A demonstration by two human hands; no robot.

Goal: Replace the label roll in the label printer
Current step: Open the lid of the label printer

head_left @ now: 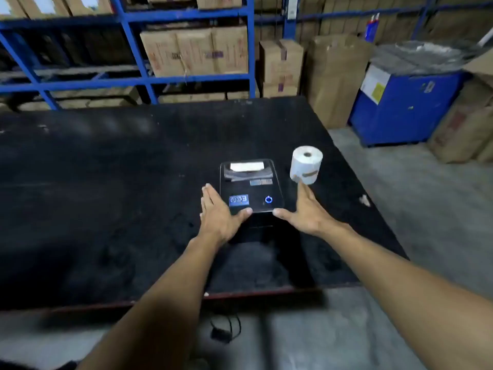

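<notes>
Centrally, left hand (pixel 217 212): flat, fingers together, lying against the left side of the label printer (pixel 250 186), thumb on its near edge. Right hand (pixel 304 212): flat and extended along the printer's right side, thumb at the near edge, gripping nothing. Label printer: black, lid closed, blue light lit, middle of the black tabletop (pixel 106 182). Label roll (pixel 306 164): white, on end, just right of the printer, beyond the right fingertips. Blue shelving (pixel 186 14) with cardboard boxes (pixel 194 50), upper frame.
</notes>
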